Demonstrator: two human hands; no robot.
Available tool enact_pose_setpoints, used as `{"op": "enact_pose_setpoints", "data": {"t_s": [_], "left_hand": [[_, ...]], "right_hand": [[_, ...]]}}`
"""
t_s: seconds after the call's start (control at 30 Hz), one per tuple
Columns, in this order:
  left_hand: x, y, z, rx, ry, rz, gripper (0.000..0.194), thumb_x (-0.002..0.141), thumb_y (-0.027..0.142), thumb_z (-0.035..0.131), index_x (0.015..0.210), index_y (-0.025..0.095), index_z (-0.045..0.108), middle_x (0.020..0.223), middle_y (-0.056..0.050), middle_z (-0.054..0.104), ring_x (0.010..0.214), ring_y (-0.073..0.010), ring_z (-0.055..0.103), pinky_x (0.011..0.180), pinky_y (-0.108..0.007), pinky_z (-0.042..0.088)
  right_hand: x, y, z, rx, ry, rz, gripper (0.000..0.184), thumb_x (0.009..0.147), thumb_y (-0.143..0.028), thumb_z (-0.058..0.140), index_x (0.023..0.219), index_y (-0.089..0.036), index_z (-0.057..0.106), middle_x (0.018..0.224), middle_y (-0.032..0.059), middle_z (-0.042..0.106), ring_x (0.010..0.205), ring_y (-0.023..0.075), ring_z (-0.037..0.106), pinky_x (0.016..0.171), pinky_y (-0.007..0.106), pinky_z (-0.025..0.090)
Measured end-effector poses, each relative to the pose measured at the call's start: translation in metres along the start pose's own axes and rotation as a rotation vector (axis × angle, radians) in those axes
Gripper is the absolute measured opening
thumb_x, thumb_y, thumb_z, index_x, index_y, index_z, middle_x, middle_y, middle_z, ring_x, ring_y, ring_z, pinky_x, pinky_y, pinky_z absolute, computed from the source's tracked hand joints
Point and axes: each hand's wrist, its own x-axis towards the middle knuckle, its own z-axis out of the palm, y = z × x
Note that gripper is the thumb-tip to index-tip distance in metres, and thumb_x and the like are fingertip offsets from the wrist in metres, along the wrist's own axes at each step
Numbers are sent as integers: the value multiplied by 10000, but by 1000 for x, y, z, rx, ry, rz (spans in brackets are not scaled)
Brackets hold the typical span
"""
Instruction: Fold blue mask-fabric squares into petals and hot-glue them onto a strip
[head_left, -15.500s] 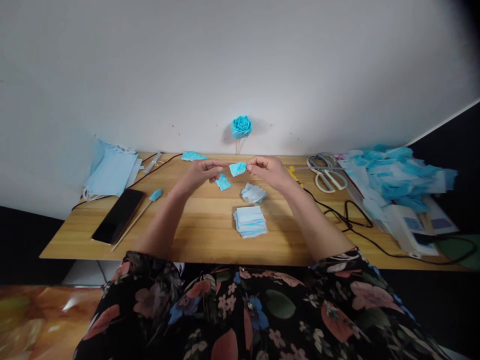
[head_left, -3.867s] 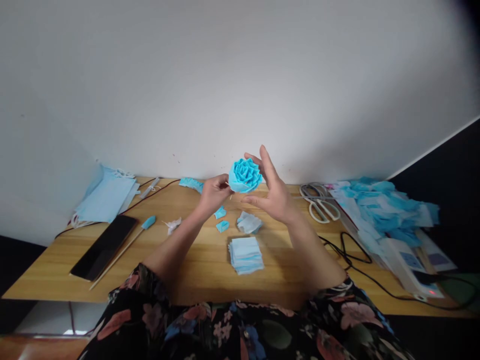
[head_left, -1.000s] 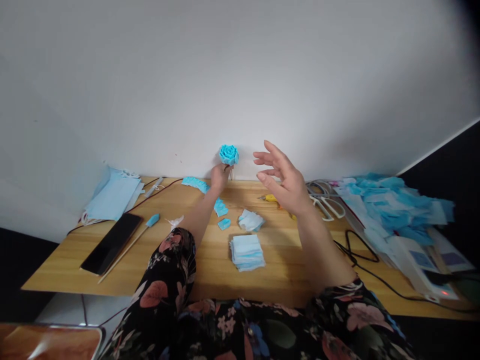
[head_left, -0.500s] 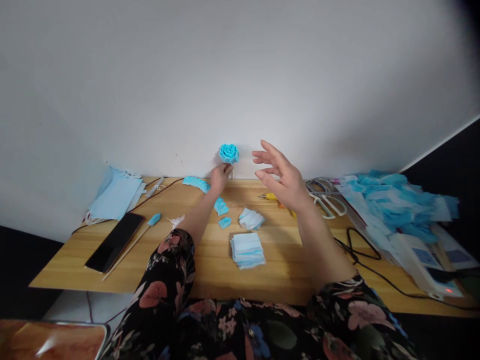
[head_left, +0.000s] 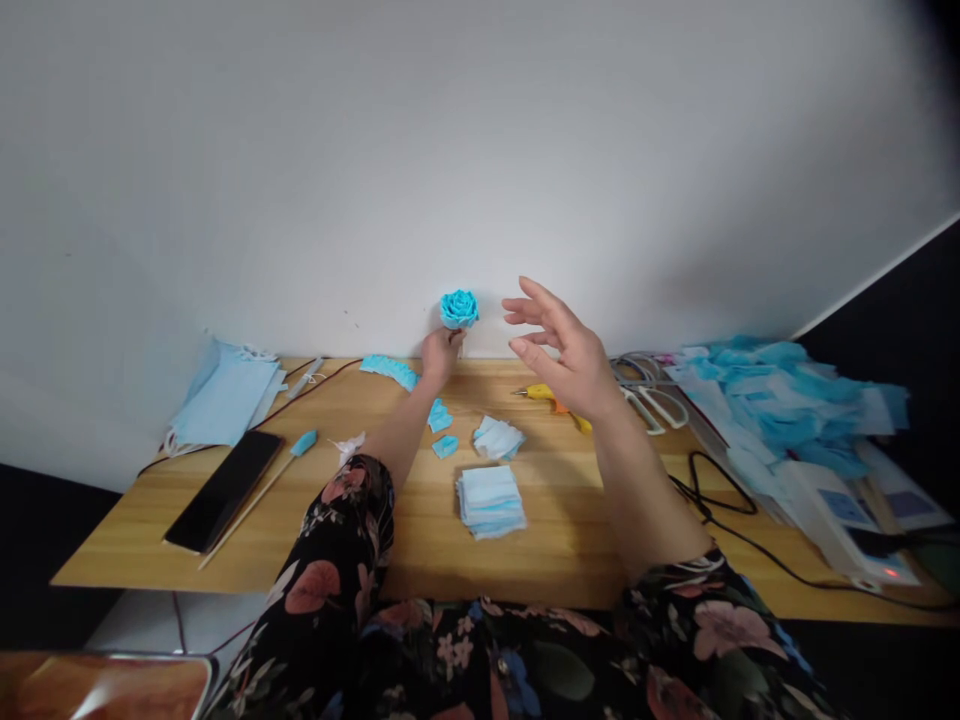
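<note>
A blue handmade rose (head_left: 459,309) stands upright against the wall in my left hand (head_left: 441,352), whose fingers close around its stem just beneath the bloom. To the right of the flower, my right hand (head_left: 559,345) hovers with its fingers apart and nothing in them. Below my right hand lies a yellow glue gun (head_left: 537,391). Cut blue petals (head_left: 445,446) and a curved row of petals (head_left: 388,370) lie near my left arm. A stack of pale blue squares (head_left: 491,502) sits in front, with a smaller pile of cut pieces (head_left: 498,438) behind it.
Flat face masks (head_left: 229,388), a black phone (head_left: 225,490) and a blue-tipped stick (head_left: 259,500) lie on the left. White-handled scissors (head_left: 652,410), a heap of blue fabric (head_left: 795,395), a power strip (head_left: 847,520) and a black cable (head_left: 757,550) occupy the right.
The rose has turned slightly in my left hand, its bloom facing a little more toward me. My right hand stays nearly in place. The camera view has shifted slightly.
</note>
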Motion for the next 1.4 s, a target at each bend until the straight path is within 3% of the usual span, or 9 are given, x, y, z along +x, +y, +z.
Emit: {"op": "enact_pose_setpoints", "data": {"t_s": [0.17,0.27,0.4,0.5,0.7,0.93,1.13,1.3,1.4], "left_hand": [[-2,-5,-3,44,48,16,263,917,330,632,1015,143,787,1000,-124,803,967,-282,720,855,-334,500],[-7,-9,-15,45,55,24,275,919,321,626,1075,158,784,961,-98,803,901,-245,717,839,-313,500],[-21,-17,-37,31,118,11,250,918,287,597,1037,165,781,888,-72,787,839,-204,702,810,-282,501],[-39,-23,-49,22,168,-10,236,937,308,567,950,182,767,815,-47,754,801,-186,684,783,-267,496],[-86,-22,-64,-28,101,17,213,943,310,565,829,194,701,730,-6,695,735,-157,645,723,-248,470],[-127,-24,-70,-184,0,11,258,946,355,563,773,187,655,670,7,633,660,-121,585,701,-233,491],[-145,-17,-77,-264,-76,15,293,960,386,554,790,186,684,662,4,642,597,-113,558,636,-241,465],[-145,-12,-93,-79,-100,89,278,945,338,597,759,187,739,612,11,611,603,-122,555,650,-248,427],[-144,-16,-97,30,-147,115,216,927,301,622,890,192,805,670,-2,664,637,-141,579,657,-258,405]], "right_hand": [[0,-3,-1,-1,9,-9,639,966,-400,625,1572,-384,423,1456,58,650,1250,259,657,983,463,618],[0,-7,0,0,48,-3,557,947,-432,653,1486,-350,541,1341,51,715,1196,246,683,959,435,619],[-1,-13,4,-39,86,4,242,937,-448,661,1015,-244,765,945,36,783,901,201,724,854,364,604],[-1,-15,10,-71,44,28,316,943,-474,634,783,-218,726,794,31,754,763,182,684,763,333,570],[-3,12,41,-83,-131,106,294,929,-420,598,823,-183,736,783,31,754,747,170,659,702,285,500],[-37,65,78,-252,-525,224,203,923,-268,607,923,-217,803,1020,51,827,931,225,740,778,314,484],[-54,76,87,-324,-616,172,186,933,-219,629,960,-249,810,1016,34,821,903,206,735,784,313,472],[-60,83,95,-288,-622,73,152,962,-256,639,931,-235,786,1002,38,809,942,199,729,835,316,467],[-64,87,98,-276,-594,59,178,983,-274,614,938,-236,782,1028,46,809,976,211,735,855,329,475]]}}
